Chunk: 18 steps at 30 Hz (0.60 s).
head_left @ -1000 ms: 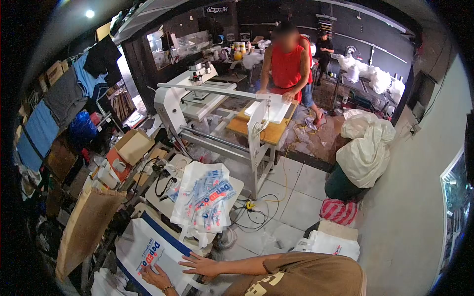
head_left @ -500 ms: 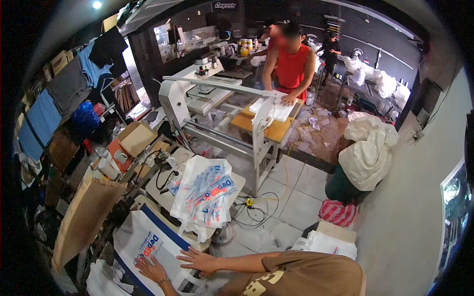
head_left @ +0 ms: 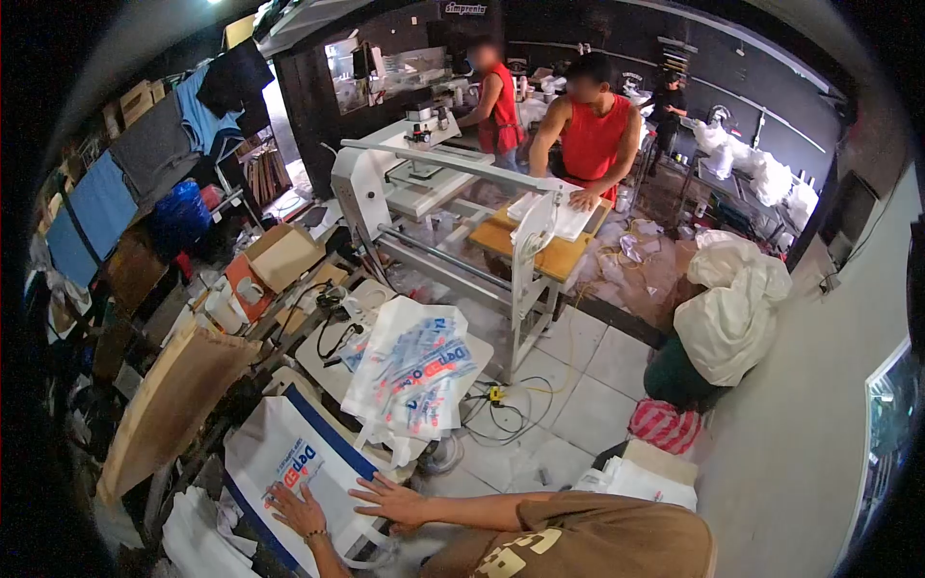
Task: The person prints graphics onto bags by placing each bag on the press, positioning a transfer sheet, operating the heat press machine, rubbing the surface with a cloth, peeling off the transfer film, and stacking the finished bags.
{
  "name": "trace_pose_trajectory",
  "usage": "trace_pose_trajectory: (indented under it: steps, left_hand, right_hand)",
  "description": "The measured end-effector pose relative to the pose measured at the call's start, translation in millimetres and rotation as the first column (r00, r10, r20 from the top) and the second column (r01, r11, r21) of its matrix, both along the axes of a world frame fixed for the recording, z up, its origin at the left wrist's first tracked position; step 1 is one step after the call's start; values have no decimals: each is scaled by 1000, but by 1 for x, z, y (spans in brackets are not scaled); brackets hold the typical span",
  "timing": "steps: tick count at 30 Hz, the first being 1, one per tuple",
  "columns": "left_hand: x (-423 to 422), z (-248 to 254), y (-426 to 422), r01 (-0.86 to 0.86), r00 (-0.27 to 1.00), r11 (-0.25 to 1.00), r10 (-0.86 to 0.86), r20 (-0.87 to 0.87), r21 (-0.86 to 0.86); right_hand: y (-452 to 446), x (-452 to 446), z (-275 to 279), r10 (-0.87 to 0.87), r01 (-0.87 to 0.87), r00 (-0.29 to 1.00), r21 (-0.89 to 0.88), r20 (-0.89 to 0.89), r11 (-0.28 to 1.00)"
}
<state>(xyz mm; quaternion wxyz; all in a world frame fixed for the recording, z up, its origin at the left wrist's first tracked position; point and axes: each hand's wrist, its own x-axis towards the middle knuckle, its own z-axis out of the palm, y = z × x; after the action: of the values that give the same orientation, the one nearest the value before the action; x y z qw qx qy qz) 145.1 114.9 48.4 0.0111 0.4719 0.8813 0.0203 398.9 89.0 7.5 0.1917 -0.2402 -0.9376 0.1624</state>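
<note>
At the frame's lower left, we rested our left grip (head_left: 301,515) and right grip (head_left: 393,503), fingers spread and clasping nothing, on the printed bag (head_left: 330,482), apparently pressing it flat and steady.

Bag (head_left: 332,472): matt, cloth-like. Machine frame (head_left: 353,193): smooth, painted metal in appearance. Tabletop (head_left: 557,260): smooth, wood-like. Floor tiles (head_left: 580,371): smooth, faintly glossy. Box (head_left: 284,253): matt cardboard. Blue sack (head_left: 181,215): glossy, crinkled plastic. Shirt (head_left: 617,539): matt cloth.
</note>
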Motion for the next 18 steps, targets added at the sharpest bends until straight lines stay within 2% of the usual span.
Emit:
trace_pose_trajectory:
  steps: [5,7,8,10,11,14,16,18]
  left_hand:
    - [18,18,5,-29,1000,998,29,-7,57]
    - [16,-1,14,269,960,904,-281,-12,331]
    - [20,-2,17,259,963,907,-271,-11,332]
    - [45,3,23,401,909,865,-417,-12,303]
    - [55,0,23,422,905,884,-423,-38,202]
    - [64,6,19,397,912,899,-408,27,188]
    - [62,8,19,394,915,903,-403,27,170]
    - [69,14,19,347,931,914,-362,37,210]
  right_hand:
    - [2,-1,2,5,-5,998,-3,60,1000]
    - [2,-2,1,-3,5,998,-26,68,1000]
    - [1,-1,3,7,-5,998,-25,69,1000]
    - [0,1,8,-20,19,994,6,103,1000]
    - [0,1,5,-9,8,994,6,107,1000]
    - [3,1,3,-6,2,991,35,134,999]
    - [1,0,3,-13,14,994,-12,105,1000]
    - [-1,2,11,-7,7,990,1,142,1000]
